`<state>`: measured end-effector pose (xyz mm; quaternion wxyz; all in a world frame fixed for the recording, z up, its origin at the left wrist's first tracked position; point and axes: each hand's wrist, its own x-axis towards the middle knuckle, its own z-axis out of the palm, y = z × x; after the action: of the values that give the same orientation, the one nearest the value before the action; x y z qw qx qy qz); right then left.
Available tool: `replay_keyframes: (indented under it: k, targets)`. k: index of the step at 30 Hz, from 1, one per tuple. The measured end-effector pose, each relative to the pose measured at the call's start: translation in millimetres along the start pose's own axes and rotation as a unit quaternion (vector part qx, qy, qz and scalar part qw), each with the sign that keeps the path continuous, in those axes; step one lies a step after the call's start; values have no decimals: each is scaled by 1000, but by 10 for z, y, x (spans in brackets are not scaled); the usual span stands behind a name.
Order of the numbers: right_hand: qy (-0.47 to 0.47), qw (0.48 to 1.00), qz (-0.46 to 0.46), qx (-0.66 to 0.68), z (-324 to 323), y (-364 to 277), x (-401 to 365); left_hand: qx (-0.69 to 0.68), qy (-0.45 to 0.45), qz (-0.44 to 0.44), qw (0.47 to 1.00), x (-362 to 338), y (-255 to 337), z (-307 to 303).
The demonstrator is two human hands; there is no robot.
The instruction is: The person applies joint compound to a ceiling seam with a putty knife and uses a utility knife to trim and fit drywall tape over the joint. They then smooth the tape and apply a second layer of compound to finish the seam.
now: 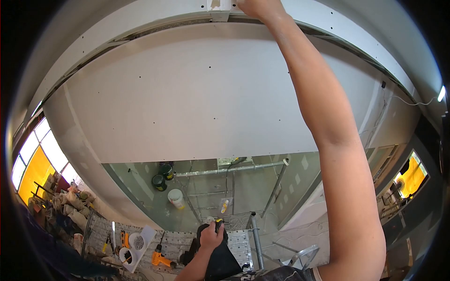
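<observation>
**One arm up at the ceiling, the other gripping a tool below**

We reach our right hand up to the far top edge of the view, where it meets the pale ceiling board, just right of a small white piece set in the seam. The frame cuts off the fingers there, so we cannot tell whether they are curled or spread.

Our left hand hangs low and near, at the bottom centre. Its fingers are clenched around a dark tool with a yellow mark at its top; the tool is above the perforated metal platform.

On the platform's left part lies an orange drill, close beside a white sheet with a round grille. Farther off, on the floor below, stands a white bucket, and beyond it two dark cans sit close together. A window glows orange at the far left.
</observation>
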<state>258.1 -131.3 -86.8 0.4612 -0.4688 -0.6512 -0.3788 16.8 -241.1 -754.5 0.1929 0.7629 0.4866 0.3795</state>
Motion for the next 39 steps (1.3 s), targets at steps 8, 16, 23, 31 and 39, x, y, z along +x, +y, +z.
replay_keyframes:
  k: [8, 16, 23, 31, 39]
  targets:
    - [-59, 998, -4, 6, -66, 3, -222, -14, 3, 0, 1000, 2, -51, 11]
    - [-29, 993, 72, 87, -153, -6, -41, -34, -5, -5, 999, -3, -118, 47]
    - [-9, 996, 56, 62, -50, 16, -12, -45, 7, 2, 999, -17, -185, 76]
    - [29, 997, 56, 52, 62, 58, 37, -62, 6, -2, 998, -18, -177, 31]
    - [-6, 999, 36, 38, -2, -7, 9, -65, 14, 0, 998, -43, -191, 41]
